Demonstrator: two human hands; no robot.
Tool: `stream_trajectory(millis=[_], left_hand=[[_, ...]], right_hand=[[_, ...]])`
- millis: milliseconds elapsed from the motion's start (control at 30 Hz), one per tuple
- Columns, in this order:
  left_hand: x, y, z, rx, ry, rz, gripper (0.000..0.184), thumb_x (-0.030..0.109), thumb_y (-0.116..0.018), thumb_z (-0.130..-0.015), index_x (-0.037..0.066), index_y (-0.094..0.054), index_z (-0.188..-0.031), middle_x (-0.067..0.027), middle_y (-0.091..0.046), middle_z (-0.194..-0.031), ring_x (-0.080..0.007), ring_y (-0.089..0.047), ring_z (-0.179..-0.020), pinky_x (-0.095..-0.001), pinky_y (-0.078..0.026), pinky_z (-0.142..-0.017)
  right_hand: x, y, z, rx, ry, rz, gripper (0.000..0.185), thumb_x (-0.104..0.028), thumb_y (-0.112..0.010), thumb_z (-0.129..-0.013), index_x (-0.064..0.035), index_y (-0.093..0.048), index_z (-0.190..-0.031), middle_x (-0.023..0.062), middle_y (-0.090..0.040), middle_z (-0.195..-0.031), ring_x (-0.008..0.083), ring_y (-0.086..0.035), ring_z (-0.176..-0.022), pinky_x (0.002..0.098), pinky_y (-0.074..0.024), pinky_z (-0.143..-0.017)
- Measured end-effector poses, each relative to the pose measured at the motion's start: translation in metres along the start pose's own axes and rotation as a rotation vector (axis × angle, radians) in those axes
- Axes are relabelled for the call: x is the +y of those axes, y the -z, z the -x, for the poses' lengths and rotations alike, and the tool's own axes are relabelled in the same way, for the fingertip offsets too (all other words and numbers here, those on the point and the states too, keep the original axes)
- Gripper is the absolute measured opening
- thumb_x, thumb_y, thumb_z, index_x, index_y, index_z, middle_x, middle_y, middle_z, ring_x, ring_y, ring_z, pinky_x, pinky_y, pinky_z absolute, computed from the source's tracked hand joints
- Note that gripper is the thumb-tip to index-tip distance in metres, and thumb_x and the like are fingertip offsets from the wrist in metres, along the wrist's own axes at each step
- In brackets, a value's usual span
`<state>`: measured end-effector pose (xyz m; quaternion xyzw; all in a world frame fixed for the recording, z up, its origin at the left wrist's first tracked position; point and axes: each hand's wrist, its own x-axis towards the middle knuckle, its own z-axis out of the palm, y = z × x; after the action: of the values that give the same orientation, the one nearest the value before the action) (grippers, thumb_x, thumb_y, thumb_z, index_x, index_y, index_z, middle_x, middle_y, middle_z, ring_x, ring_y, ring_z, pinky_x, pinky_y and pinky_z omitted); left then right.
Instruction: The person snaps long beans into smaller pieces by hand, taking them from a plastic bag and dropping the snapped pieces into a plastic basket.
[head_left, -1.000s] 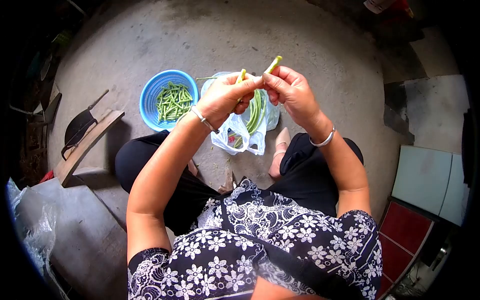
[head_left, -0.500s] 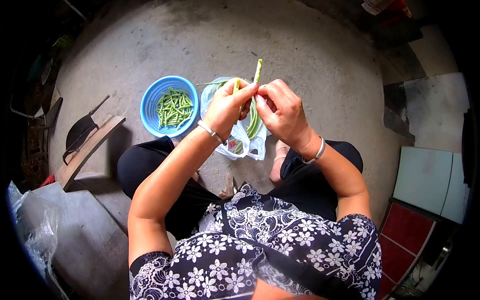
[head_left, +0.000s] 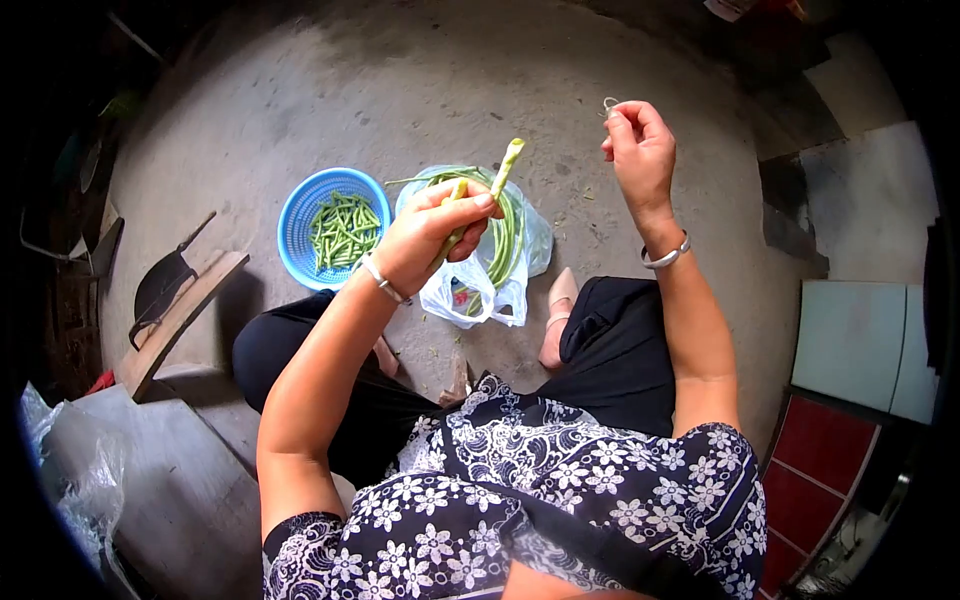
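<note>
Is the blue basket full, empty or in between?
In between: bean pieces lie in the basket, with much of its blue wall showing bare.

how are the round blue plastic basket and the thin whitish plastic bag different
The round blue plastic basket has a stiff, perforated shape; the thin whitish plastic bag is crumpled. The basket holds short green bean pieces; the bag, long green beans. Both sit on the grey concrete floor.
</note>
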<state>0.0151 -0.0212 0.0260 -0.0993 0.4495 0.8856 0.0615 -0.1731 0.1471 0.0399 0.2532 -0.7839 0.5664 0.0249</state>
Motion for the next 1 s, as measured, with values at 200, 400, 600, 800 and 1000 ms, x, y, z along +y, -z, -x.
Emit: stream_trajectory(millis=[200, 400, 600, 800, 1000], left_hand=[[0.001, 0.006, 0.002, -0.063, 0.072, 0.060, 0.020, 0.020, -0.055, -0.086, 0.001, -0.055, -0.088, 0.0012, -0.044, -0.059, -0.0047, -0.035, -0.045, -0.0185, -0.027, -0.040], [-0.001, 0.013, 0.002, -0.114, 0.128, 0.109, 0.019, 0.020, -0.054, -0.086, 0.001, -0.056, -0.083, 0.0017, -0.044, -0.057, -0.0042, -0.034, -0.043, -0.0181, -0.026, -0.039], [0.005, 0.017, 0.000, -0.123, 0.131, 0.066, 0.023, 0.022, -0.053, -0.085, -0.001, -0.053, -0.081, 0.0016, -0.042, -0.053, -0.0053, -0.033, -0.040, -0.0194, -0.026, -0.037], [0.005, 0.015, -0.003, 0.381, -0.519, -1.218, 0.021, 0.022, -0.062, -0.082, 0.005, -0.061, -0.094, -0.0047, -0.058, -0.071, -0.0162, -0.059, -0.067, -0.0295, -0.045, -0.057], [-0.013, 0.002, -0.004, 0.301, -0.683, -1.844, 0.008, 0.011, -0.061, -0.073, 0.005, -0.055, -0.071, -0.0099, -0.059, -0.072, -0.0249, -0.063, -0.066, -0.0338, -0.050, -0.055]], right_hand=[[-0.020, -0.009, 0.019, -0.336, -0.110, -0.215, 0.009, -0.009, -0.051, -0.088, -0.0035, -0.059, -0.089, 0.0029, -0.061, -0.074, 0.0056, -0.055, -0.057, 0.0183, -0.0460, -0.051], [-0.030, -0.016, 0.036, -0.528, 0.258, -0.092, 0.029, 0.000, -0.054, -0.083, -0.0049, -0.059, -0.111, 0.0045, -0.061, -0.076, 0.0096, -0.054, -0.060, 0.0225, -0.0464, -0.055], [-0.029, -0.016, 0.036, -0.589, 0.586, 0.082, 0.025, 0.004, -0.057, -0.078, -0.0004, -0.061, -0.102, 0.0105, -0.058, -0.075, 0.0196, -0.054, -0.061, 0.0278, -0.0453, -0.057], [-0.022, -0.020, 0.043, -0.608, 0.685, 0.366, 0.019, 0.002, -0.058, -0.076, 0.0021, -0.059, -0.095, 0.0149, -0.059, -0.077, 0.0297, -0.058, -0.069, 0.0349, -0.0475, -0.062], [-0.022, -0.041, 0.062, -0.653, 0.676, 0.383, 0.011, -0.003, -0.056, -0.077, 0.0017, -0.057, -0.087, 0.0152, -0.056, -0.071, 0.0303, -0.058, -0.064, 0.0355, -0.0487, -0.058]])
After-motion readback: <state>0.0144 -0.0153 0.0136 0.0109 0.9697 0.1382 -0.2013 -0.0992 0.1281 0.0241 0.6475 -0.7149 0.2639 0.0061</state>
